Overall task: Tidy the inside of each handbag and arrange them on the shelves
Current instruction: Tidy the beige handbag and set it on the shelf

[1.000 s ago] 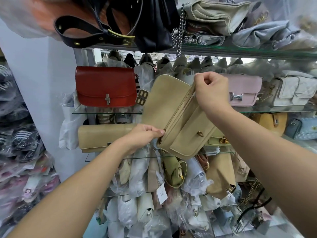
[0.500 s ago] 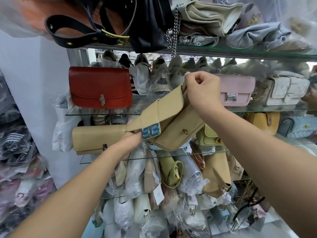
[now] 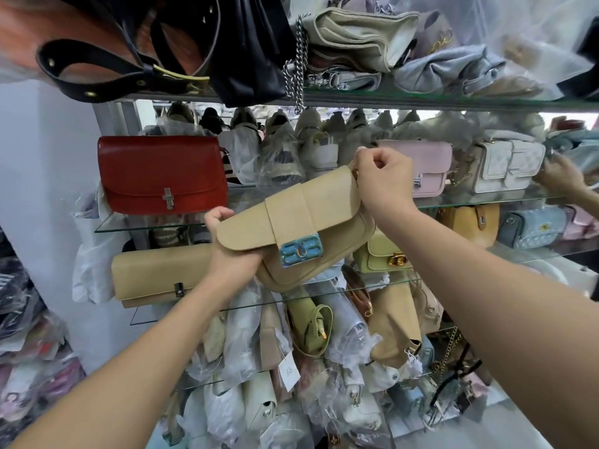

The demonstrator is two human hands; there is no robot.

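I hold a beige handbag (image 3: 311,222) tilted in front of the glass shelves, its flap down and an iridescent blue clasp (image 3: 301,250) facing me. My left hand (image 3: 230,241) grips the bag's lower left end from behind and below. My right hand (image 3: 384,183) pinches the bag's upper right corner, fingers curled. On the shelf (image 3: 155,225) behind stand a red handbag (image 3: 162,175) and a pink handbag (image 3: 428,170). A long beige clutch (image 3: 162,275) lies on the shelf below.
Another person's hand (image 3: 559,178) reaches at the far right by a white quilted bag (image 3: 509,168). A yellow-green bag (image 3: 382,259) sits behind the held bag. Black bags and a chain (image 3: 296,69) hang from the top shelf. Plastic-wrapped bags crowd the lower shelves.
The bag's flap has come down and shut over the front, clasp now facing me. My left hand moved from the open flap to the bag's left end. The bag turned more level.
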